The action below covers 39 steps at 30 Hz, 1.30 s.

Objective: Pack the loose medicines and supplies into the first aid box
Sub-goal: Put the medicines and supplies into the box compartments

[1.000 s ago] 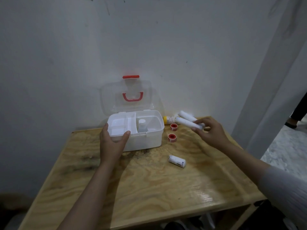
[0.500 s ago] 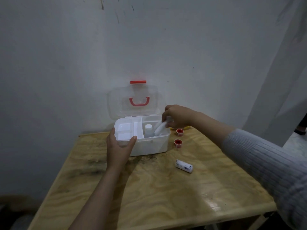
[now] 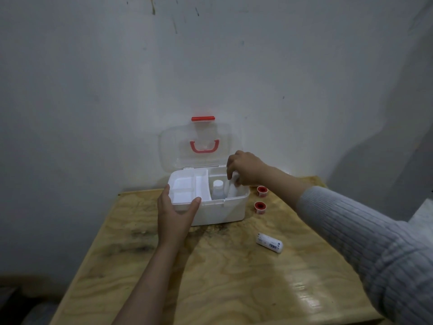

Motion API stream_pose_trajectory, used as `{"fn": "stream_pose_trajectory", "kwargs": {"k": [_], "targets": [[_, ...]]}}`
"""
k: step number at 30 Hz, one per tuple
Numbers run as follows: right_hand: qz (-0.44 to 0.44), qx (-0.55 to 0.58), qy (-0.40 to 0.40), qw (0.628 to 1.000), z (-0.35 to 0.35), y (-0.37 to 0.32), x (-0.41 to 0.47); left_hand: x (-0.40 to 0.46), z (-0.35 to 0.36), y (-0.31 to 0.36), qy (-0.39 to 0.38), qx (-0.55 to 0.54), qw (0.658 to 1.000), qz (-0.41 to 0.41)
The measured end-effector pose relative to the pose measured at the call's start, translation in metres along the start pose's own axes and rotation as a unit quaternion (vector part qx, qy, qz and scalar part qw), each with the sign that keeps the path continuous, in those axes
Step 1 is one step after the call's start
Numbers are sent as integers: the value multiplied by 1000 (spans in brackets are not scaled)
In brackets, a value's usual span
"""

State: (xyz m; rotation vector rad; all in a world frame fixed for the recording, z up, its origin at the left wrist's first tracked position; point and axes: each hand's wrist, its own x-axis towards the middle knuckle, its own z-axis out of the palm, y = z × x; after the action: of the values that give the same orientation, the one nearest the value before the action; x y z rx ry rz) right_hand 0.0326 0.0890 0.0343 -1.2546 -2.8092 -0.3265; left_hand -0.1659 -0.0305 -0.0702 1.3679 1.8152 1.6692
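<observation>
The white first aid box (image 3: 222, 212) stands open at the back of the wooden table, its clear lid (image 3: 201, 146) with a red handle leaning against the wall. My left hand (image 3: 175, 212) grips the box's front left corner. My right hand (image 3: 243, 170) is over the right compartment, fingers closed on white bandage rolls (image 3: 232, 188) that stand slanted inside it. A small white-capped bottle (image 3: 218, 188) stands in the same compartment. A white tray insert (image 3: 187, 188) fills the left side.
Two red-rimmed tape rolls (image 3: 262, 191) (image 3: 259, 207) lie on the table right of the box. A wrapped white bandage roll (image 3: 269, 243) lies further forward. The table (image 3: 222, 277) stands against a white wall.
My right hand picked up white rolls from behind the box on the right, carried them left over the box and lowered them into the right compartment. My left hand stayed on the box.
</observation>
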Motion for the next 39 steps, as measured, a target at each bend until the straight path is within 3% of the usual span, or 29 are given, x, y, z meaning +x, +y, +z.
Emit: {"fn": "stream_pose_trajectory", "kwargs": {"k": [5,12,15,23,34,39], "targets": [[25,78,84,993,1,9,-15,0,1,-1,2,4,1000,-2],[124,204,209,948,10,33,-64,1,2,-3,5,1,1000,4],[159,244,182,939,25,39,-90,2,2,-4,6,-2,1000,7],[166,326,19,930,74,39,-106,4,2,-5,12,4,1000,5],[181,282,2,942,95,43,-87,5,2,-6,11,16,1000,7],[179,294,45,938,96,41,-88,4,2,-6,9,15,1000,7]]}}
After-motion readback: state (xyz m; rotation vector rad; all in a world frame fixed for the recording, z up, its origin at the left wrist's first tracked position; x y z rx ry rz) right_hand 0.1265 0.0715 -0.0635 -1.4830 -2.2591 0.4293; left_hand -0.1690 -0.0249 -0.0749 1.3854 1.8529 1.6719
